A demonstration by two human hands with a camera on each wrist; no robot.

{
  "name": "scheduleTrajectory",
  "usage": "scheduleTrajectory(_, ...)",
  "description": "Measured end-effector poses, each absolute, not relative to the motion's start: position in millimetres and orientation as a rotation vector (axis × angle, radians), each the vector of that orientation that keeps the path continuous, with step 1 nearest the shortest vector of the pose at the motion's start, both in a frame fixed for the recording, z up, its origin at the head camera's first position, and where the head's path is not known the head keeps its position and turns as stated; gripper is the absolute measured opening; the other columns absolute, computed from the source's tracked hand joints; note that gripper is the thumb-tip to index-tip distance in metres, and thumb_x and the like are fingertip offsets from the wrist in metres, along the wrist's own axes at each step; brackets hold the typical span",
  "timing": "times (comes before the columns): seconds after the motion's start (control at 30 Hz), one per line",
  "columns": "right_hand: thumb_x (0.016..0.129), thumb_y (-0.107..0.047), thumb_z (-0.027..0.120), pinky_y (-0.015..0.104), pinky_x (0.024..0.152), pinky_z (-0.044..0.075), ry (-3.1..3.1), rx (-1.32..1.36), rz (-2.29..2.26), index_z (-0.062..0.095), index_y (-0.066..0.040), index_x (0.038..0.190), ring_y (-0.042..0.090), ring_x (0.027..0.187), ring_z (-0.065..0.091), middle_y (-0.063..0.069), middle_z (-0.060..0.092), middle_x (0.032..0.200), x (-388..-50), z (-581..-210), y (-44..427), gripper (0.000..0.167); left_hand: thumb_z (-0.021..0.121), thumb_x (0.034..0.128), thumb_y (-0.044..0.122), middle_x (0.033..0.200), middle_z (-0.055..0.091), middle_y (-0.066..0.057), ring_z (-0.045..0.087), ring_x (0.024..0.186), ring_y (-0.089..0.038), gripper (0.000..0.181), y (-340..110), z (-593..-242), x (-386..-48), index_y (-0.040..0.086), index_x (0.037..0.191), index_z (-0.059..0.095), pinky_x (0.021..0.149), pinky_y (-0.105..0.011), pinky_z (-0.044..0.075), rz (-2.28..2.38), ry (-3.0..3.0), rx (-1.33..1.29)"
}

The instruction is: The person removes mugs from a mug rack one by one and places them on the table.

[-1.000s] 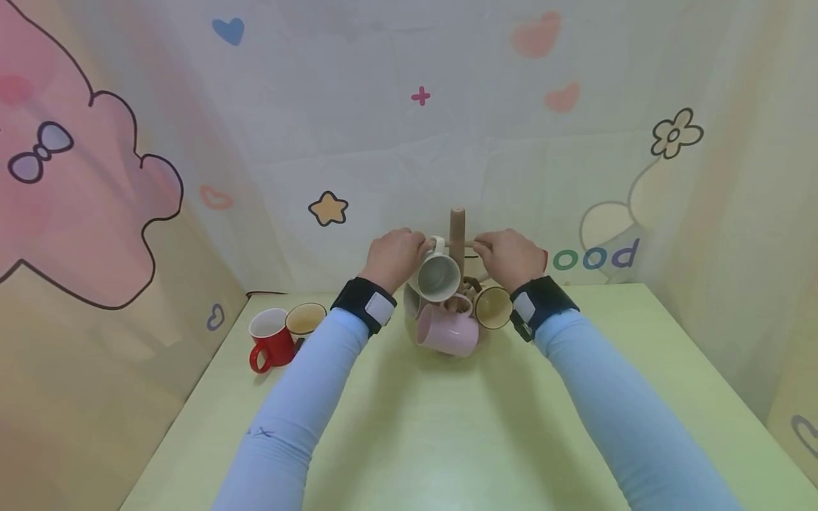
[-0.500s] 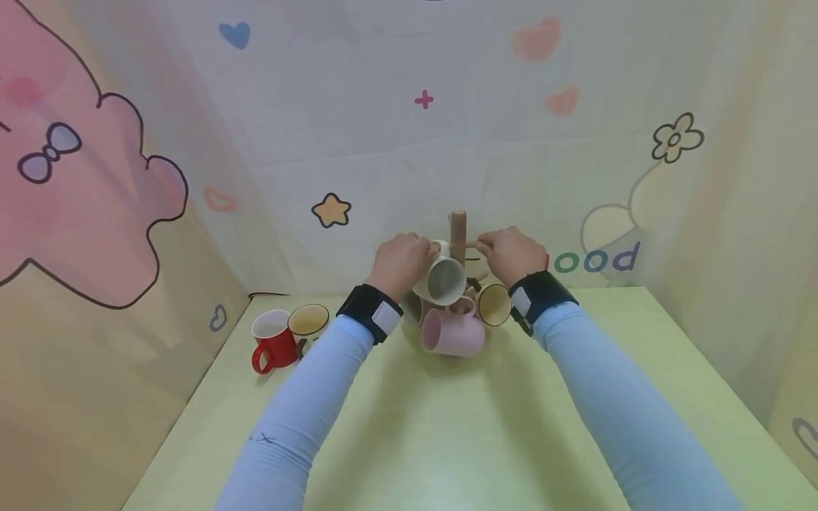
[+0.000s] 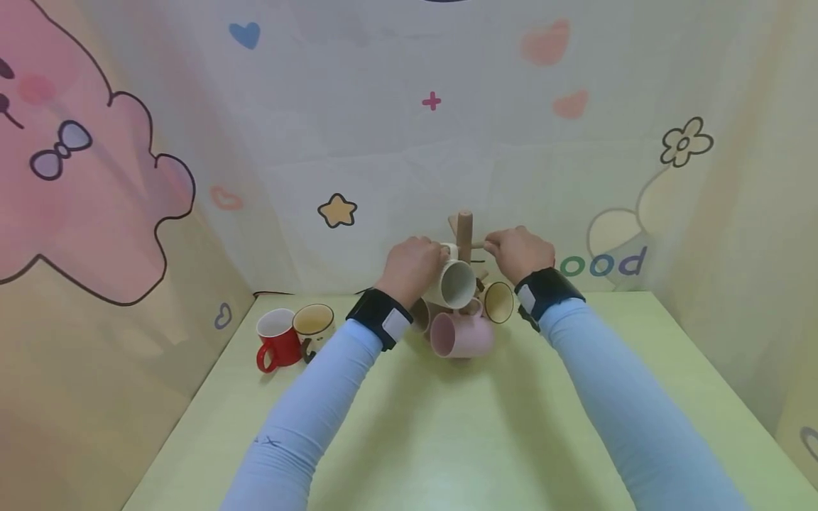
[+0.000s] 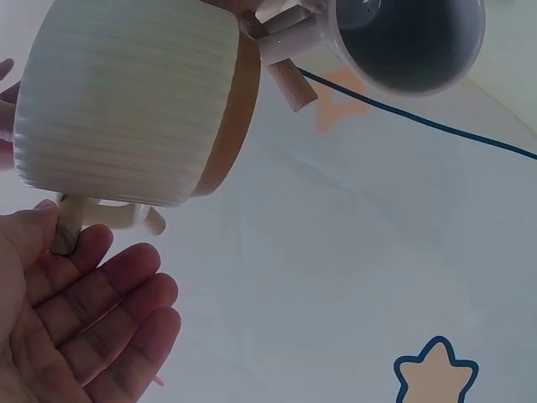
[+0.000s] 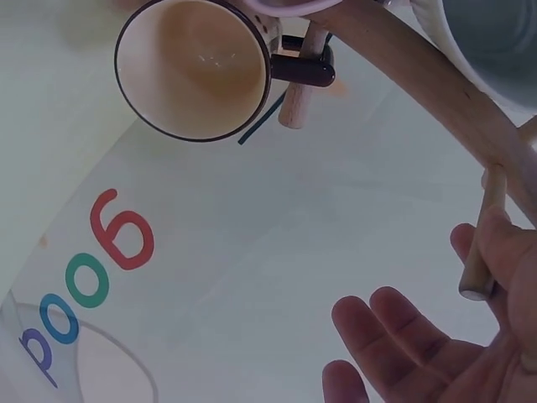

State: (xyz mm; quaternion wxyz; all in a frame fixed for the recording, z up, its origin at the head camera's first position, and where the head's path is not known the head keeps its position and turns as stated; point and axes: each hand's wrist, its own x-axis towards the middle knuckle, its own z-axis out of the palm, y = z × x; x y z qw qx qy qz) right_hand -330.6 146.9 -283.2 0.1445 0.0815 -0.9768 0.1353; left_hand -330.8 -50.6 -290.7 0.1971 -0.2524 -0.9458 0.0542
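Left hand (image 3: 414, 271) and right hand (image 3: 520, 253) pinch round wooden pegs (image 5: 477, 270), apparently to adjust the upright tan mug tree (image 3: 465, 234); next move likely requires even force.

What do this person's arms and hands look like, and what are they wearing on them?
The left hand and right hand wear no gloves. Left sleeve and right sleeve are long and light blue; the left has a small dark mark. Each wrist wears a black band with a pale patch.
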Motion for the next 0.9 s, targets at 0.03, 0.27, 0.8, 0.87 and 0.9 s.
scheduleTrajectory(0.03, 0.103, -0.031, 0.053, 0.056, 0.067, 0.053, -2.813, 0.238, 0.384, 0.070, -0.017, 0.122, 0.036, 0.088, 0.068, 0.018, 0.071, 0.107, -331, -283, 147, 0.029, 0.071, 0.0918, 0.009, 0.094, 0.070, -0.006, 0.063, 0.084, -0.021, 0.022, -50, -291, -330, 0.016, 0.112, 0.073, 0.070, -0.033, 0.057, 0.161, -2.638, -0.712)
scheduleTrajectory(0.27, 0.103, -0.032, 0.053, 0.057, 0.071, 0.052, -2.811, 0.257, 0.350, 0.068, -0.017, 0.125, 0.038, 0.092, 0.066, 0.020, 0.069, 0.109, -340, -287, 152, 0.030, 0.070, 0.0926, 0.011, 0.092, 0.070, -0.005, 0.064, 0.082, -0.021, 0.017, -43, -291, -327, 0.017, 0.109, 0.074, 0.068, -0.033, 0.056, 0.251, -2.598, -0.709)
scheduleTrajectory(0.8, 0.103, -0.033, 0.054, 0.058, 0.071, 0.053, -2.842, 0.321, 0.210, 0.062, -0.015, 0.134, 0.042, 0.102, 0.062, 0.025, 0.064, 0.116, -355, -283, 165, 0.037, 0.060, 0.0990, 0.014, 0.089, 0.071, -0.002, 0.065, 0.082, -0.019, 0.017, -16, -286, -318, 0.016, 0.103, 0.076, 0.071, -0.033, 0.055, 0.274, -2.610, -0.685)
scheduleTrajectory(0.87, 0.103, -0.032, 0.055, 0.058, 0.071, 0.053, -2.843, 0.333, 0.197, 0.062, -0.014, 0.135, 0.042, 0.104, 0.062, 0.024, 0.064, 0.118, -359, -281, 165, 0.037, 0.059, 0.0992, 0.014, 0.090, 0.071, -0.002, 0.066, 0.082, -0.019, 0.018, -13, -286, -319, 0.016, 0.104, 0.076, 0.072, -0.033, 0.055, 0.266, -2.608, -0.690)
scheduleTrajectory(0.9, 0.102, -0.031, 0.056, 0.057, 0.072, 0.053, -2.842, 0.341, 0.194, 0.062, -0.014, 0.135, 0.041, 0.105, 0.062, 0.024, 0.065, 0.119, -360, -280, 165, 0.038, 0.058, 0.0995, 0.013, 0.090, 0.071, -0.002, 0.066, 0.082, -0.019, 0.018, -12, -286, -319, 0.016, 0.105, 0.076, 0.072, -0.033, 0.055, 0.267, -2.607, -0.689)
